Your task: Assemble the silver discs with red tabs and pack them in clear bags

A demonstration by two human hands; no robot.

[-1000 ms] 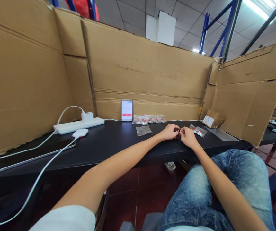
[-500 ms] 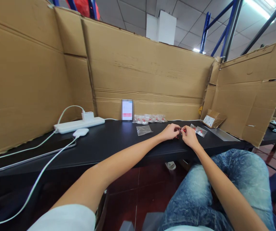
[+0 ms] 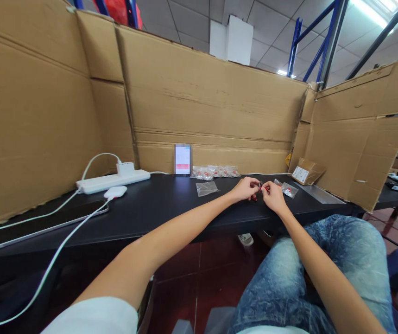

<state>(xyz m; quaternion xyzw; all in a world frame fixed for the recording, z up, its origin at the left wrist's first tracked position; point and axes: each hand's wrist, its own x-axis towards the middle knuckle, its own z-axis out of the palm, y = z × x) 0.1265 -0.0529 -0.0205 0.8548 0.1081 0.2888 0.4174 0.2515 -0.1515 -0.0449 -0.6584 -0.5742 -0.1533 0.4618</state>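
At the far left, a dark tablet-like device lies on the black table in front of you, with a white cable passing over it. Just beyond its right end sits a small white charging block, and behind that a white power strip with a white plug adapter standing on it. Further right, a lit screen stands upright against the cardboard wall, and beside it runs a row of clear packets with red bits inside. A flat clear bag lies nearer you. Your left hand comes next, its thumb and fingertips curled together at the thin shiny part of a small red piece, which sits between your two hands, over the table. A red bit shows below your left fingers; you cannot tell whether it joins that piece. Your right hand pinches the piece's red part between thumb and forefinger. Just past it lie two more packets, then an open brown carton with a white label.
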